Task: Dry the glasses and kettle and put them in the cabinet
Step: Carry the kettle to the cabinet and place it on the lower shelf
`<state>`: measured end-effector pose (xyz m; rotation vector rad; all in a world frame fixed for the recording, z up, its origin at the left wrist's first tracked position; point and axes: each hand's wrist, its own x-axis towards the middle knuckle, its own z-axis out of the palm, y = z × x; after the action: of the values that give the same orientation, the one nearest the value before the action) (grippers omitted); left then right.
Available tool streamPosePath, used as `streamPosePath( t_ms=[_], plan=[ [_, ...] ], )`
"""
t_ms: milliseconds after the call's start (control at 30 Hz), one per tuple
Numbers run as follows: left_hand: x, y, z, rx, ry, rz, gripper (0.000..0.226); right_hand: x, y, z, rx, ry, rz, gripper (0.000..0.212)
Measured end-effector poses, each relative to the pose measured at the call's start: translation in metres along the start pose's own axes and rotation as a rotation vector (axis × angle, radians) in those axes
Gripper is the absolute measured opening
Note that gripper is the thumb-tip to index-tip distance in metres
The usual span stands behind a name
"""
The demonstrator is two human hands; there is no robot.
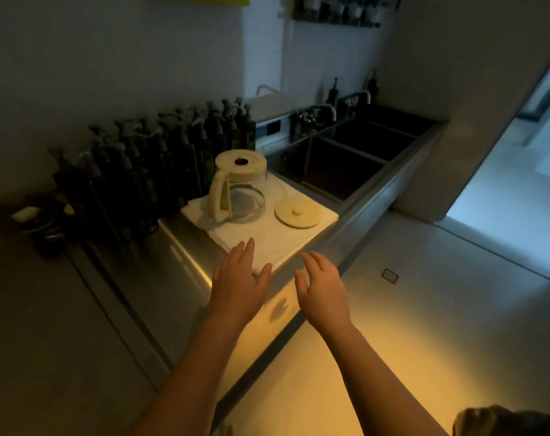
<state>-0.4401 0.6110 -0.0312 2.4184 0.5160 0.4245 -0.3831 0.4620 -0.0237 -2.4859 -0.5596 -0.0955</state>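
On far surface (185,247): kettle (237,187) upright on white cloth (267,237), likely draining; lid (298,213) just right. Near edge: left hand (240,278), right hand (322,286), fingers apart, holding nothing.

Dim kitchen. Stainless steel counter (179,259) along a pale wall (110,58). Three-basin steel sink (333,171) with faucets (325,110) behind it. Rows of dark pump bottles (160,158) against the wall. Wall shelf (346,9) of dark containers, upper right. Pale floor (456,294); bright doorway (519,171) at right. Warm yellow light on the near counter edge.
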Motion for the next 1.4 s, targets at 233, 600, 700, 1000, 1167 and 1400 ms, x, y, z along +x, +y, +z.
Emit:
streamPosePath(
  t_ms=[233,600,700,1000,1167,1400],
  plan=[
    [0.092,-0.02,0.002,0.021,0.102,-0.108,0.06,0.115,-0.021,0.032,-0.035,-0.102,-0.105,0.048],
    [0.145,-0.038,0.013,0.025,0.185,-0.25,0.059,0.205,-0.011,0.063,-0.001,-0.187,-0.234,0.05],
    [0.157,-0.037,0.018,0.044,0.218,-0.332,0.059,0.233,-0.003,0.067,0.023,-0.212,-0.256,0.052],
    [0.196,-0.017,0.038,0.039,0.388,-0.508,0.065,0.316,0.017,0.065,0.251,-0.329,-0.341,0.089],
    [0.223,0.0,0.044,0.028,0.489,-0.603,0.071,0.357,0.021,0.071,0.37,-0.438,-0.392,0.112],
    [0.255,0.0,0.038,0.053,0.496,-0.626,0.073,0.386,0.01,0.078,0.574,-0.534,-0.468,0.103]
  ],
)
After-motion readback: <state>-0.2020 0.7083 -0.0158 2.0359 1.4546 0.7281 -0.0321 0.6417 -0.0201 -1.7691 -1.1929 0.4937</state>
